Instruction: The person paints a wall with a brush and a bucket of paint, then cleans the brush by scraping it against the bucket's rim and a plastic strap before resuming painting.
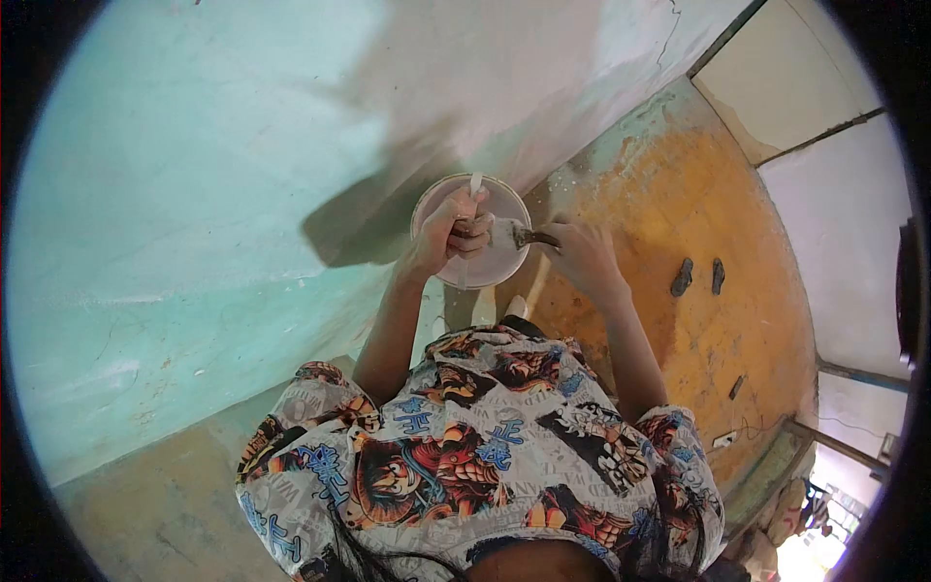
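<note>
A round white bucket (493, 267) hangs in front of me beside the wall, with a pale coating inside. Its strap-like handle (475, 182) runs across the opening, and the fingers of my left hand (454, 231) are wrapped round it. From the right, my right hand (580, 256) grips the dark handle of a paintbrush (522, 237). The brush's whitish bristles are over the bucket's opening, close beside my left fingers. Pale smears show on the fingers of my left hand.
A turquoise wall (194, 194) with whitish patches rises close on the left. The orange-yellow floor (640, 204) is worn and spotted. A pair of dark sandals (683, 277) lies to the right. Clutter (781, 519) stands near a bright opening at lower right.
</note>
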Demonstrator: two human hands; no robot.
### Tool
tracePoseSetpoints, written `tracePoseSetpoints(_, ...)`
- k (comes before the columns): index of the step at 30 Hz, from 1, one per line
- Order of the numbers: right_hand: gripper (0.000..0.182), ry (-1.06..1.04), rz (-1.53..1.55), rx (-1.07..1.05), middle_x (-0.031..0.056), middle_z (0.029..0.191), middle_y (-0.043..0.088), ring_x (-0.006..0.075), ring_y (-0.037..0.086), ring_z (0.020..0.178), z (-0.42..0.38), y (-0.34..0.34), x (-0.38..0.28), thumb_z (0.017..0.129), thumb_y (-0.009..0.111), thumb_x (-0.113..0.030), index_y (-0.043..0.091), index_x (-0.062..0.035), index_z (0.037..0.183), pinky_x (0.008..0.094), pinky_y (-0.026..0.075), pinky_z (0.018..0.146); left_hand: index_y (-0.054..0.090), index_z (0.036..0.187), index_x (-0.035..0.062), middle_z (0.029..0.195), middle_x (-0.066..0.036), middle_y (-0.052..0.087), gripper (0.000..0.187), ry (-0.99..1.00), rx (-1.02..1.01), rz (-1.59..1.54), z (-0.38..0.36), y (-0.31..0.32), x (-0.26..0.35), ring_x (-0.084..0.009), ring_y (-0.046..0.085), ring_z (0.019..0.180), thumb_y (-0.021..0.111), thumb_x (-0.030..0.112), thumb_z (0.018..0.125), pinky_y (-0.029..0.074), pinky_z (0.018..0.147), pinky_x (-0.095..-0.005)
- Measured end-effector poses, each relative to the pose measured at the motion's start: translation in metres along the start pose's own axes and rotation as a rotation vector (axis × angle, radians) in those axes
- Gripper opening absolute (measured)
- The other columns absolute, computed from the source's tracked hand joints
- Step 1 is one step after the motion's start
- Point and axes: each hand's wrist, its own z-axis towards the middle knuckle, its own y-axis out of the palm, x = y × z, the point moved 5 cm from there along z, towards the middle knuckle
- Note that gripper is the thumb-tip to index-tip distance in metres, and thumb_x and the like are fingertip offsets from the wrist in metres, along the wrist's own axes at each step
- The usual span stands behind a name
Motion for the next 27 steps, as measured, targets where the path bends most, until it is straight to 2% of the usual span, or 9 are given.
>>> tracePoseSetpoints(3,0.01,-0.077,-0.211,-0.06,0.0078,0.076,0.062,0.0269,0.062,0.071,0.013,0.023,-0.012,0.076,0.061,-0.017,0.067,-0.0101,0.079,0.0363,0.047,0.06,0.044,0.098,0.0167,0.061,0.007,0.023,0.028,-0.008,0.005,0.002,0.001,0.0,0.0,-0.0049,0.018,0.046,0.049,0.039,0.082,0.017,0.043,-0.0215)
tracePoseSetpoints(6,0.008,-0.172,-0.32,-0.298,0.0098,0.077,0.064,0.0245,0.066,0.074,0.023,0.037,-0.028,0.072,0.063,-0.013,0.067,-0.0093,0.077,0.0369,0.05,0.059,0.043,0.097,0.0165,0.061,0.007,0.023,0.027,-0.016,0.016,-0.007,0.002,-0.001,-0.001,-0.0049,0.018,0.046,0.05,0.037,0.081,0.017,0.042,-0.0219)
tracePoseSetpoints(10,0.005,-0.322,-0.395,-0.234,0.0041,0.069,0.062,0.0208,0.065,0.068,0.03,0.068,-0.033,0.071,0.061,-0.015,0.065,-0.0115,0.072,0.0369,0.047,0.054,0.041,0.096,0.0143,0.06,0.007,0.022,0.017,-0.009,-0.003,-0.048,0.005,0.007,0.002,-0.0047,0.018,0.046,0.046,0.024,0.082,0.016,0.044,-0.0233)
tracePoseSetpoints(12,0.005,-0.405,-0.418,-0.152,0.0026,0.068,0.062,0.0194,0.065,0.068,0.031,0.077,-0.035,0.071,0.062,-0.016,0.065,-0.0126,0.071,0.036,0.047,0.054,0.041,0.097,0.015,0.06,0.007,0.022,0.023,0.003,-0.026,-0.019,0.008,0.005,0.0,-0.0047,0.019,0.046,0.05,0.03,0.081,0.016,0.043,-0.0222)
tracePoseSetpoints(15,0.005,-0.39,-0.444,-0.283,0.0033,0.068,0.062,0.0202,0.064,0.066,0.035,0.088,-0.035,0.071,0.062,-0.017,0.063,-0.0129,0.069,0.0353,0.046,0.054,0.04,0.097,0.015,0.06,0.007,0.023,0.027,-0.003,-0.052,-0.015,0.011,0.007,-0.001,-0.0044,0.02,0.045,0.053,0.032,0.081,0.017,0.042,-0.0216)
tracePoseSetpoints(18,0.005,-0.283,-0.439,-0.345,0.0002,0.073,0.065,0.0171,0.064,0.074,0.039,0.102,-0.031,0.073,0.063,-0.016,0.068,-0.0154,0.073,0.0309,0.047,0.06,0.04,0.097,0.015,0.06,0.007,0.024,0.027,0.007,-0.043,-0.021,0.009,0.01,0.001,-0.0041,0.02,0.045,0.053,0.032,0.08,0.018,0.042,-0.0216)
tracePoseSetpoints(21,0.006,-0.383,-0.46,-0.233,-0.0002,0.072,0.064,0.0173,0.064,0.069,0.036,0.104,-0.028,0.074,0.063,-0.016,0.068,-0.0154,0.075,0.0321,0.046,0.059,0.04,0.097,0.0153,0.06,0.007,0.024,0.027,0.021,-0.051,-0.028,0.01,0.01,0.001,-0.0038,0.02,0.045,0.053,0.032,0.081,0.018,0.042,-0.0216)
tracePoseSetpoints(27,0.008,-0.317,-0.299,-0.094,0.0012,0.075,0.065,0.0168,0.064,0.073,0.045,0.111,-0.021,0.077,0.059,-0.017,0.067,-0.0143,0.075,0.0323,0.047,0.061,0.04,0.097,0.0158,0.06,0.008,0.024,0.026,0.007,-0.061,-0.033,0.01,0.012,0.002,-0.0038,0.02,0.045,0.052,0.032,0.081,0.017,0.041,-0.0208)
